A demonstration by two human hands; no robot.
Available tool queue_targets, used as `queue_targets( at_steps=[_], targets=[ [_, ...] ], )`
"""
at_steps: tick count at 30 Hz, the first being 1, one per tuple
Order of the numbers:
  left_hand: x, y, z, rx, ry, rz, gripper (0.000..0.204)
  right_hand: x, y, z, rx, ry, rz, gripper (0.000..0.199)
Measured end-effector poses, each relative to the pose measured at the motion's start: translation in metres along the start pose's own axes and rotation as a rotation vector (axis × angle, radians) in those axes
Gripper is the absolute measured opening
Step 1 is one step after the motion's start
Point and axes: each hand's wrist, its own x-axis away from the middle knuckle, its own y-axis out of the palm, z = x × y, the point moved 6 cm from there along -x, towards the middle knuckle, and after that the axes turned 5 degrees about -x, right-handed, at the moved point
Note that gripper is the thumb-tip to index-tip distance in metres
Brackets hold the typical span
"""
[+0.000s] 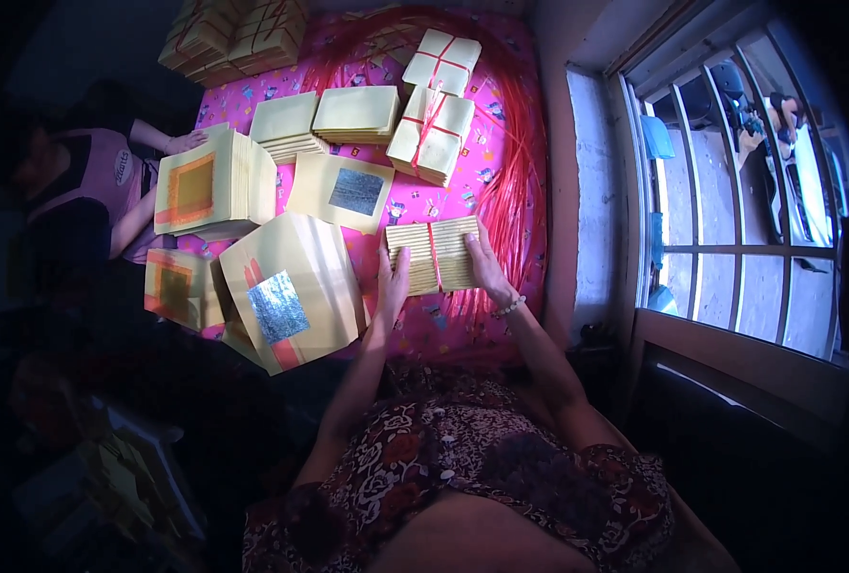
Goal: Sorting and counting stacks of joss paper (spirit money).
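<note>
Between my two hands is a bundle of yellow joss paper (455, 260), standing with its layered edges facing up. One red plastic string (435, 256) runs across its middle. My left hand (393, 276) presses the bundle's left end, thumb along the side. My right hand (486, 265), below a beaded bracelet, grips the right end. Just beyond lies a yellow sheet with a silver foil square (356, 191). To the left, a large fanned stack of similar sheets (324, 272) also carries a silver square.
Tied bundles (431, 134) stand at the back, beside loose red strings (515, 181) hanging down the right. Untied stacks (356, 110) sit mid-table on a pink patterned cloth (424, 205). At left, another person's hand (188, 140) touches an orange-marked stack (190, 191). A barred window (730, 201) is right.
</note>
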Motion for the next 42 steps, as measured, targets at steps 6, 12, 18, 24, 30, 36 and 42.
queue_targets(
  at_steps=[6, 12, 18, 24, 30, 36, 42],
  targets=[
    [-0.008, -0.002, -0.010, 0.140, 0.044, -0.005, 0.061, -0.003, -0.005, 0.008, -0.142, 0.057, -0.015, 0.056],
    [0.020, -0.008, 0.001, 0.200, -0.018, 0.003, 0.077, 0.015, -0.003, -0.016, -0.097, 0.148, 0.071, 0.065],
    [0.032, 0.005, -0.010, 0.141, 0.176, -0.119, 0.084, 0.021, 0.005, -0.016, 0.068, -0.020, -0.021, 0.059],
    [0.033, 0.008, -0.018, 0.209, 0.198, -0.098, 0.085, 0.019, 0.005, -0.011, 0.147, -0.045, -0.002, 0.059],
    [0.037, 0.008, -0.025, 0.216, 0.267, -0.085, 0.087, 0.019, 0.006, -0.008, 0.164, -0.078, 0.015, 0.060],
    [0.037, 0.014, -0.027, 0.261, 0.221, 0.080, 0.092, 0.033, -0.015, 0.008, 0.294, -0.231, 0.280, 0.064],
    [0.029, 0.009, -0.033, 0.197, 0.187, 0.148, 0.082, 0.050, 0.018, -0.026, 0.475, -0.296, 0.298, 0.053]
  ],
)
